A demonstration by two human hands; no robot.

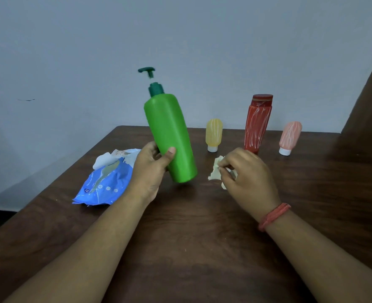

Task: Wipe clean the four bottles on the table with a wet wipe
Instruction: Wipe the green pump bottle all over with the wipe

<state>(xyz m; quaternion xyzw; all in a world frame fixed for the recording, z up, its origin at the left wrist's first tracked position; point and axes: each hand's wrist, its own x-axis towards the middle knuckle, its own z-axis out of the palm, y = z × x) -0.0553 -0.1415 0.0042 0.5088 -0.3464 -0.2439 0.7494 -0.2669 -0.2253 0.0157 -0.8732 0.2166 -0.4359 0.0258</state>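
Behind the dark wooden table (191, 248) stood a plain grey-blue wall, and your things ran across the tabletop from the left. Farthest left lay the blue wet-wipe pack (103, 184), its flap open, close beside your left wrist. Your left hand (152, 169) gripped the green pump bottle (169, 138) low on its body, thumb across the front, and held it tilted with the base lifted just off the wood. That low grip under a tall, top-heavy bottle looked risky: once you pressed the wipe on it, it could have twisted or slipped out and knocked the pack or the yellow bottle (213, 134) standing just behind. Your right hand (246, 173) pinched a crumpled wet wipe (215, 173) in curled fingers, beside the green bottle and not touching it. Bunched like that, it might have smeared rather than cleaned. Behind that hand the red bottle (258, 123) stood close; a wide sweep could have toppled it. The pink bottle (290, 136) stood farthest right.
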